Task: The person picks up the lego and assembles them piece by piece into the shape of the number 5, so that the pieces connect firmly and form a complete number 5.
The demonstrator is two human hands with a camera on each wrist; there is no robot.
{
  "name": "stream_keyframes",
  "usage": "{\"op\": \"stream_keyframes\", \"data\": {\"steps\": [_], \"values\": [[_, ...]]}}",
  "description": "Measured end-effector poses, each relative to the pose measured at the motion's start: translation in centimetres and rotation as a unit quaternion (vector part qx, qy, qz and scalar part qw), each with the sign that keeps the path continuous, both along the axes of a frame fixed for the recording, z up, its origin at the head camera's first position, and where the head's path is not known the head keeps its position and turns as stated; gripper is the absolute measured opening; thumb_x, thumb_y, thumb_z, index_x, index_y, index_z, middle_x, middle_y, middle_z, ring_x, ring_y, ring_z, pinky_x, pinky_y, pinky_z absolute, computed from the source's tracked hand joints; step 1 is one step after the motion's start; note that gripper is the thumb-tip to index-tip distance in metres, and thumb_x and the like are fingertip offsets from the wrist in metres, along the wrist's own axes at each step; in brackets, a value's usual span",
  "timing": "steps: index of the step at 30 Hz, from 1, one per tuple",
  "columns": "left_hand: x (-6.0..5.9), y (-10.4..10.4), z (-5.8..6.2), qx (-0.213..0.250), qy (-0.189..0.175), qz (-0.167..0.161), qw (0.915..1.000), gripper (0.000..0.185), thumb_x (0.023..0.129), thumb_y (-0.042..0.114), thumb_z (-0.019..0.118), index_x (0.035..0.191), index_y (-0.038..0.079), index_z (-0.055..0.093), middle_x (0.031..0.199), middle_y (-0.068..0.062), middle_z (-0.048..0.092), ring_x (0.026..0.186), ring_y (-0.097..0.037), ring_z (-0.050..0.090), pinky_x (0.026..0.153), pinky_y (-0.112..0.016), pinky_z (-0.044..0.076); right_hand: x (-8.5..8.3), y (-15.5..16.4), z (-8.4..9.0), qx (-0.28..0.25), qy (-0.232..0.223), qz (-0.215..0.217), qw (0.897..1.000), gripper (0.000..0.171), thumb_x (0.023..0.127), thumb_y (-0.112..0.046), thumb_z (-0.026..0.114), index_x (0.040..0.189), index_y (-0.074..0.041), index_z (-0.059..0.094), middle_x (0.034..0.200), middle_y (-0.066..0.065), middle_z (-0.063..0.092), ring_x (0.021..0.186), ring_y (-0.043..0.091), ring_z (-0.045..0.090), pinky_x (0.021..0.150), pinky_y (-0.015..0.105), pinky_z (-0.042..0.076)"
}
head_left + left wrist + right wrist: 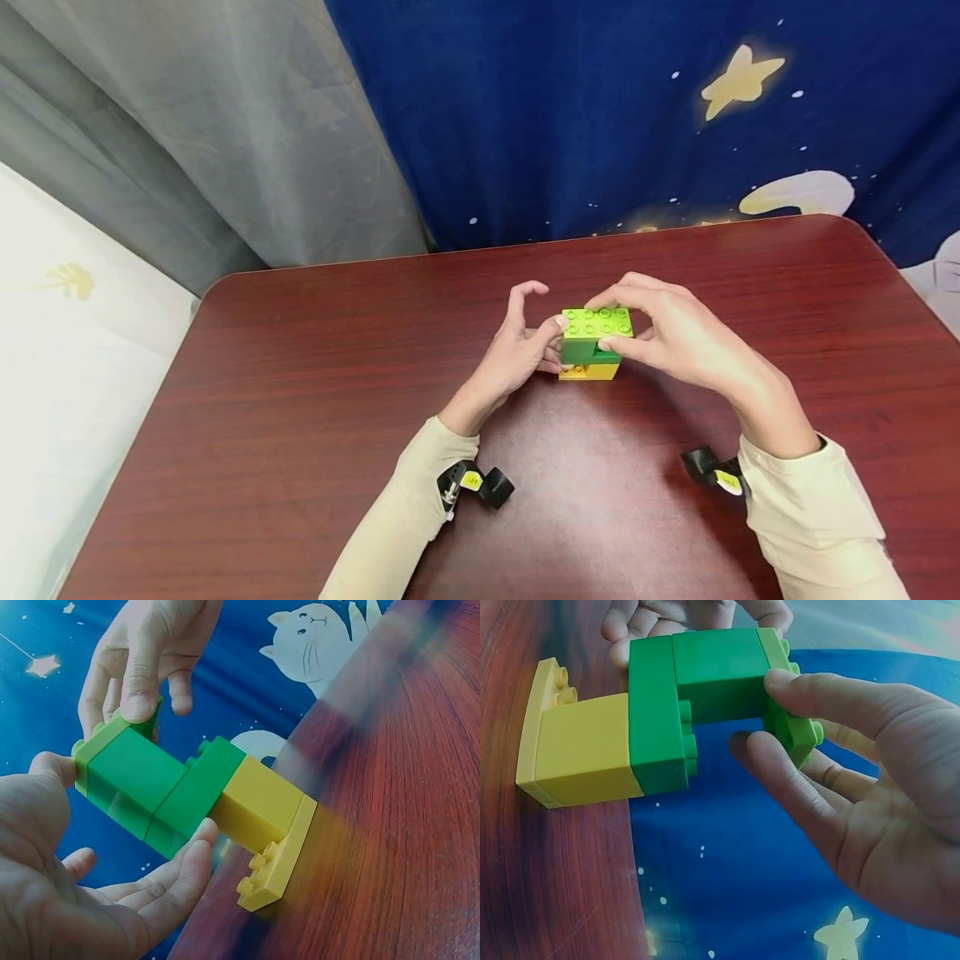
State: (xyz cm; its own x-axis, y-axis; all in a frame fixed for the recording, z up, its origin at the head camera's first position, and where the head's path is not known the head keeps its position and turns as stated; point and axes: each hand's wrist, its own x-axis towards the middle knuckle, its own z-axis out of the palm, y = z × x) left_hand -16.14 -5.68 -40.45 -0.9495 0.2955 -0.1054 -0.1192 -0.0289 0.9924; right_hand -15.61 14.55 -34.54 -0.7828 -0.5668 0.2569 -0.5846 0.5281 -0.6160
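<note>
Head view: bricks are standing as a small stack on the dark red table, right between my two hands. I am seeing a lime plate on top, dark green under it, yellow at the base.
Left hand, head view: my left hand is touching the stack's left side, thumb at the lime plate, index finger curling free above.
Right hand, head view: my right hand is pinching the lime plate from the right side.
Left wrist view: my left hand is lying against the green blocks with relaxed fingers; my right hand is gripping the lime end. The yellow base is resting on the table.
Right wrist view: my right hand is clamping the lime plate between thumb and fingers; my left hand is sitting just behind the green blocks.
</note>
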Motion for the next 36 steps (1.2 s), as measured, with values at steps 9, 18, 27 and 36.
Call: {"op": "stream_keyframes", "data": {"steps": [9,18,27,36], "values": [[0.0,0.0,0.1,0.001,-0.010,0.008,0.9999,0.042,0.094,0.017,0.053,0.123,0.022,0.022,0.070,-0.016,0.051,0.052,-0.020,0.055,0.061,-0.041,0.054,0.0,0.0,-0.1,-0.003,-0.001,0.001,1.000,0.033,0.078,-0.002,0.073,0.108,-0.014,0.065,0.096,-0.004,0.056,0.082,0.011,0.057,0.062,0.020,0.051],[0.0,-0.6,0.2,-0.051,-0.025,-0.027,0.9980,0.033,0.097,0.025,0.050,0.120,0.007,0.035,0.079,-0.013,0.058,0.069,-0.025,0.064,0.065,-0.040,0.054,-0.2,-0.1,-0.2,0.005,0.010,0.002,1.000,0.031,0.079,-0.006,0.074,0.108,-0.015,0.065,0.098,-0.004,0.057,0.080,0.010,0.055,0.064,0.026,0.052],[-0.4,-1.3,0.8,-0.114,0.010,-0.067,0.9912,0.033,0.095,0.033,0.052,0.111,0.004,0.056,0.095,-0.011,0.063,0.090,-0.025,0.063,0.072,-0.041,0.052,-0.1,0.1,0.0,0.010,0.015,-0.003,1.000,0.032,0.078,-0.009,0.074,0.108,-0.016,0.064,0.100,-0.004,0.058,0.083,0.011,0.055,0.065,0.027,0.053],[-0.4,-1.7,1.0,-0.127,0.210,-0.022,0.9690,0.029,0.092,0.027,0.060,0.113,0.008,0.058,0.106,-0.006,0.062,0.094,-0.019,0.061,0.077,-0.037,0.051,-0.2,-0.1,-0.2,0.032,0.063,-0.004,0.998,0.033,0.076,-0.007,0.074,0.106,-0.016,0.063,0.094,-0.007,0.056,0.069,0.008,0.051,0.061,0.024,0.045]]}}
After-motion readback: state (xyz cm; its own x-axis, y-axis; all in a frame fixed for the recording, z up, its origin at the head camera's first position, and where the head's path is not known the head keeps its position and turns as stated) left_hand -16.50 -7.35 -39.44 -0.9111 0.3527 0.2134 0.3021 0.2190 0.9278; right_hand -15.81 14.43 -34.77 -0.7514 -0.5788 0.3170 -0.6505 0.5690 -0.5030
